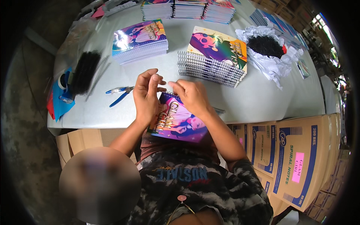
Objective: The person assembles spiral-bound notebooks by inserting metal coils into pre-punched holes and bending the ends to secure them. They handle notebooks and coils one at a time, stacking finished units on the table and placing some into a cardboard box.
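A spiral notebook (180, 122) with a glossy purple, illustrated cover leans between my body and the table's front edge, its dark coil toward the table. My left hand (147, 93) is at the coil's left end, fingers curled and thumb raised close to the index finger; whatever they pinch is too small to make out. Bent over the coil from the right, my right hand (190, 96) has thumb and fingers closed at the notebook's bound edge, its fingertips partly hidden. Blue-handled pliers (120, 94) lie on the table left of my left hand.
On the white table (146, 108) are a notebook stack (140, 41), coil-bound notebooks (212, 56), black coils (87, 71), a tape dispenser (66, 86) and a dark tangle (266, 46) on crumpled cloth. More notebooks (188, 10) stand at the back. Cardboard cartons (305, 161) are stacked right.
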Action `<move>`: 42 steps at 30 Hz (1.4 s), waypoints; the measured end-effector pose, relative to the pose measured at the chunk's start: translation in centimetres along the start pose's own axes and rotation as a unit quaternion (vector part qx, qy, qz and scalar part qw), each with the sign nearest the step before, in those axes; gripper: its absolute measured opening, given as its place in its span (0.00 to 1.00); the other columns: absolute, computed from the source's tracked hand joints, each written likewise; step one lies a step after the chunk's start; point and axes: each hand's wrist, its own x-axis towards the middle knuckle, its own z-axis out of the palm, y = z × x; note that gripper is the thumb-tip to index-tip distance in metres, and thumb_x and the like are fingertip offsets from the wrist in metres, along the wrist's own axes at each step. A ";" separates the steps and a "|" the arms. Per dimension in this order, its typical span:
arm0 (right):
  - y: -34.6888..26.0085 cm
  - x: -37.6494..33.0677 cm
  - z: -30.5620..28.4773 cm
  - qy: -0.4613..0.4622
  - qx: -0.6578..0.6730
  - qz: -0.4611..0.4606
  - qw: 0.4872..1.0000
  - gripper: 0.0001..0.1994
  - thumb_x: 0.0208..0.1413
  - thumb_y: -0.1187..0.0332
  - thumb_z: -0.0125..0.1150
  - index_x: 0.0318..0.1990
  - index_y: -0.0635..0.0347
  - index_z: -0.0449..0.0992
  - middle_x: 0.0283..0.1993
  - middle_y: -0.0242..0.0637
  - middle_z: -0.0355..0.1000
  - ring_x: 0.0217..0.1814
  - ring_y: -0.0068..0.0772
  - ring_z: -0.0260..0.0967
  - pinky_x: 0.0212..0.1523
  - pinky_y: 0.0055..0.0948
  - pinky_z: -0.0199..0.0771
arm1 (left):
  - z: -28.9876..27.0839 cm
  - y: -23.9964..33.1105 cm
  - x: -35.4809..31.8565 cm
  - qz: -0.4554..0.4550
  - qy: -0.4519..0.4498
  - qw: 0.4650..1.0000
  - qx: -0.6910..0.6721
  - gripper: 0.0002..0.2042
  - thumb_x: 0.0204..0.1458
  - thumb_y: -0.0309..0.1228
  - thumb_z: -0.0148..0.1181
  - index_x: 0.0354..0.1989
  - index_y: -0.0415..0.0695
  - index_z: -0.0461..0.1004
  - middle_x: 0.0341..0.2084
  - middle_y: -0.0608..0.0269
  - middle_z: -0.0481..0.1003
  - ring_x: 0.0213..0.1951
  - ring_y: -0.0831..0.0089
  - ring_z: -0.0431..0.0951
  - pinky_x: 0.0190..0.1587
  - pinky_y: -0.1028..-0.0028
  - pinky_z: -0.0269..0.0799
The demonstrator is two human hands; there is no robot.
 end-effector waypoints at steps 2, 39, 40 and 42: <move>0.8 -0.6 0.2 0.097 -0.064 -0.009 0.993 0.13 0.53 0.61 0.56 0.20 0.57 0.70 0.14 0.40 0.67 0.15 0.45 0.67 0.18 0.41 0.63 | -0.7 -0.1 -0.1 -0.049 -0.096 0.992 0.068 0.17 0.60 0.40 0.43 0.46 0.37 0.67 0.40 0.62 0.69 0.40 0.79 0.68 0.39 0.77 0.69; 10.2 1.5 -12.3 0.410 0.155 0.028 0.898 0.30 0.62 0.50 0.37 0.59 0.71 0.58 0.64 0.48 0.54 0.67 0.37 0.49 0.65 0.32 0.43 | 12.0 0.6 12.8 0.227 0.066 0.950 0.203 0.15 0.53 0.30 0.53 0.44 0.34 0.60 0.24 0.49 0.73 0.25 0.63 0.75 0.28 0.67 0.69; 13.2 0.8 -11.5 0.374 0.154 0.080 0.911 0.29 0.62 0.52 0.38 0.59 0.71 0.59 0.63 0.47 0.56 0.66 0.36 0.51 0.64 0.30 0.45 | 12.7 -2.3 13.2 0.224 0.068 0.914 0.331 0.13 0.53 0.32 0.52 0.41 0.35 0.65 0.27 0.46 0.72 0.28 0.54 0.74 0.33 0.62 0.69; 14.6 0.5 -9.4 0.347 0.094 0.140 0.923 0.25 0.60 0.57 0.45 0.56 0.70 0.62 0.59 0.51 0.61 0.63 0.38 0.57 0.60 0.30 0.54 | 11.5 -7.1 13.2 0.313 0.091 0.815 0.479 0.11 0.53 0.33 0.51 0.33 0.36 0.70 0.30 0.47 0.71 0.31 0.53 0.72 0.37 0.59 0.67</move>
